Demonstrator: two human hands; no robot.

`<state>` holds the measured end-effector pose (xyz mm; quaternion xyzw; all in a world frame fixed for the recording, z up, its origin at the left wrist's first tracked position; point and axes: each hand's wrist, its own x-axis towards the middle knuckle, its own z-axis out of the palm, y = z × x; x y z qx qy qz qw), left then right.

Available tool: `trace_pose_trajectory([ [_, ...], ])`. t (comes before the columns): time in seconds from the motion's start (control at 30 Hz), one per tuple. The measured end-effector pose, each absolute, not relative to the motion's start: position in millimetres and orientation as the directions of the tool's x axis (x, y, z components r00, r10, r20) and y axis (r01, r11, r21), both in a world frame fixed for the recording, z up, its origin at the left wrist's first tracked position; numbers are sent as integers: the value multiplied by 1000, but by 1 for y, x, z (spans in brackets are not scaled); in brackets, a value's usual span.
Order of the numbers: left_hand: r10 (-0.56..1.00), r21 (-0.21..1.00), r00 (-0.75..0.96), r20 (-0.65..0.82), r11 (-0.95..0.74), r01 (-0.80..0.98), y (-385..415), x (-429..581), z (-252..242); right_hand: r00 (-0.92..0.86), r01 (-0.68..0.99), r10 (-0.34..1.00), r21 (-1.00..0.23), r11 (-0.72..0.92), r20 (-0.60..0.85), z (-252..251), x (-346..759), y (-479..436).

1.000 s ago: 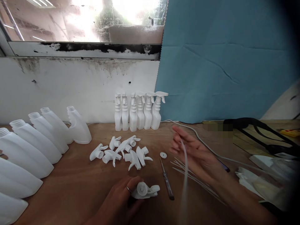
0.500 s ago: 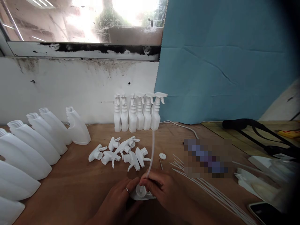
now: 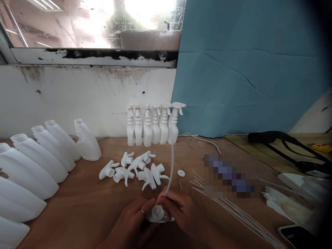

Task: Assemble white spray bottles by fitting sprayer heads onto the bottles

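At the near edge of the table, my left hand (image 3: 133,218), with a ring on one finger, is closed round a white trigger spray head (image 3: 157,213) whose round opening faces up. My right hand (image 3: 177,207) pinches a thin translucent dip tube (image 3: 172,166) close to its lower end, right above that opening. The tube rises and bends slightly. Whether its end sits inside the opening is hidden by my fingers. Beyond my hands lie several loose trigger spray heads (image 3: 147,178). A small white washer (image 3: 181,173) is to their right, and more thin tubes (image 3: 228,207) lie beside my right hand.
Several white bottles without tops (image 3: 38,155) line the left side. Against the wall stand several bottles fitted with spray heads (image 3: 147,133). On the right are a blurred-out purple item (image 3: 230,174), a black strap (image 3: 275,152), plastic bags (image 3: 282,204) and a phone (image 3: 298,237).
The view has shifted slightly. Both hands keep their hold on the spray head and the tube, with hardly any movement between them.
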<state>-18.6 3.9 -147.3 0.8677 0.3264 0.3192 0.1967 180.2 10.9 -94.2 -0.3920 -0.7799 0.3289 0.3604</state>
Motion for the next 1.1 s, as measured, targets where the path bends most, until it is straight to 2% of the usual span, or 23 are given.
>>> trace_pose_trajectory([
  [0.37,706,580,584,399,-688,436,3,-17,-146,-493,398,780,-697,597,386,-99,178,7],
  [0.6,717,589,601,352,-669,453,4,-19,-146,-514,409,790,-713,569,335,-101,180,13],
  [0.77,732,606,579,360,-655,452,0,-18,-144,-525,428,819,-760,489,231,-97,175,9],
  [0.87,758,656,550,351,-618,433,1,-18,-143,-502,411,838,-793,449,214,-97,174,8],
  [0.97,812,765,491,315,-523,375,4,-18,-144,-484,362,844,-826,433,231,-98,178,9],
  [1.1,887,891,346,304,-394,225,5,-15,-147,-350,318,929,-917,240,122,-98,183,9],
])
